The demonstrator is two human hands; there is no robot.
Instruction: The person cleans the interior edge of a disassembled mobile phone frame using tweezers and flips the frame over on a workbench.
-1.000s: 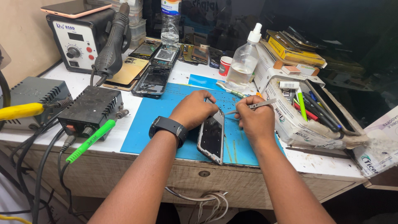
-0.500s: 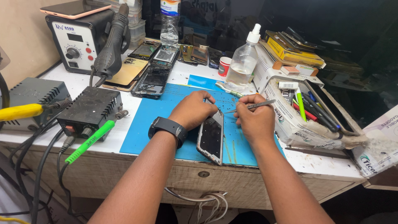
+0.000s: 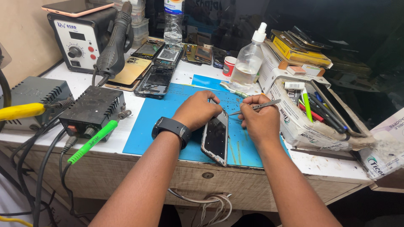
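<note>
Bench view from above. The left hand (image 3: 198, 110), a black smartwatch (image 3: 171, 128) on its wrist, curls over the upper edge of a dark-screened smartphone (image 3: 216, 137) and grips it tilted on edge on the blue rubber work mat (image 3: 151, 122). The right hand (image 3: 260, 122) pinches slim metal tweezers (image 3: 254, 107), tips pointing toward the phone's top edge just beside the left fingers. Step in hand, as judged: fine work at the handset's upper edge. The next move appears to call for a steady left-hand hold and precise tip placement. A clear plastic squeeze bottle (image 3: 248, 63) stands behind; a black soldering station (image 3: 90, 110) sits to the left.
</note>
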